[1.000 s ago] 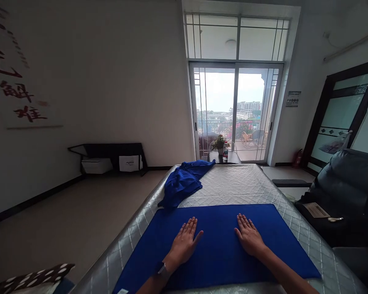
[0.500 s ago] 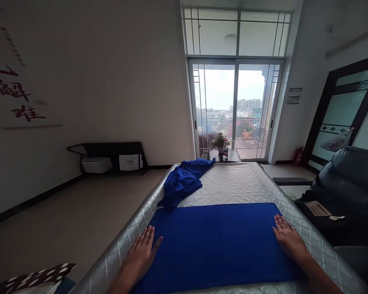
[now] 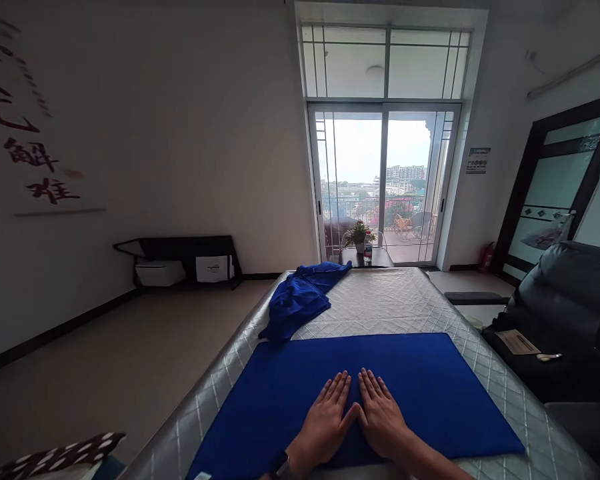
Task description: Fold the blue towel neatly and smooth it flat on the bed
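A blue cloth [image 3: 420, 373] lies flat as a wide rectangle across the near part of a silver quilted mattress [image 3: 380, 293]. My left hand [image 3: 329, 417] rests palm down on the middle of the cloth, fingers stretched forward. Right beside it, my right hand [image 3: 380, 413] also lies flat on the cloth, and the two thumbs meet or nearly meet. Neither hand grips anything. Beyond the flat piece, a second blue cloth [image 3: 300, 297] sits crumpled at the mattress's far left edge. A small white tag [image 3: 203, 476] shows at the near left corner of the flat cloth.
To the right stands a black armchair [image 3: 570, 313] with a brown card [image 3: 517, 342] on it. A small table with a potted plant [image 3: 359, 235] and a bottle [image 3: 368, 247] is behind the mattress. A brown dotted fabric [image 3: 55, 453] lies at lower left.
Both hands have moved inward from the left and right edges of the flat blue cloth to its middle, side by side. The crumpled cloth has stayed put.
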### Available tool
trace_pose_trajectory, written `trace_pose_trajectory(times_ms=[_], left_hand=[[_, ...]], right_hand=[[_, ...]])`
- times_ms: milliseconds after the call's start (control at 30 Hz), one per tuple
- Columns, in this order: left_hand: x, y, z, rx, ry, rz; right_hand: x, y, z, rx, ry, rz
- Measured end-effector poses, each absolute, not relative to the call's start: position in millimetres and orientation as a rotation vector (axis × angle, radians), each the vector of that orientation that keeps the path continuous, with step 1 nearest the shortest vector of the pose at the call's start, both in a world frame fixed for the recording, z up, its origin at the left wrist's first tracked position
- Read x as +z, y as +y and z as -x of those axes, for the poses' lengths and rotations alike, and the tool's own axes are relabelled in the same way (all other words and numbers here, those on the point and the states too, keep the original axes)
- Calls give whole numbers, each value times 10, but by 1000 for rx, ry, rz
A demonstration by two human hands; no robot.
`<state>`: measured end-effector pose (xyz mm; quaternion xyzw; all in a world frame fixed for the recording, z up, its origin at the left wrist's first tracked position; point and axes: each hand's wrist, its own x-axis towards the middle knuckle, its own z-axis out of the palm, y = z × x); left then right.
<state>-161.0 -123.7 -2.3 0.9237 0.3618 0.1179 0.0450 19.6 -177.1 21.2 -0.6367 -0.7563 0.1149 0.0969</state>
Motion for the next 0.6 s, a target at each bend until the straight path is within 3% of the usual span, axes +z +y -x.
trace_pose_trajectory(times_ms=[200,367,600], left_hand=[[-94,-1253,2251,276,1330,-2726],[-310,-1238,3258,271,1705,-2591],[-569,-1198,4186,369,1703,-2754]], right_hand=[[134,-2021,-854,293,-2107,2071],[-354,-2278,-1989,38,-1860,2280],[-845,-2553,-3054,-132,-1677,2295]])
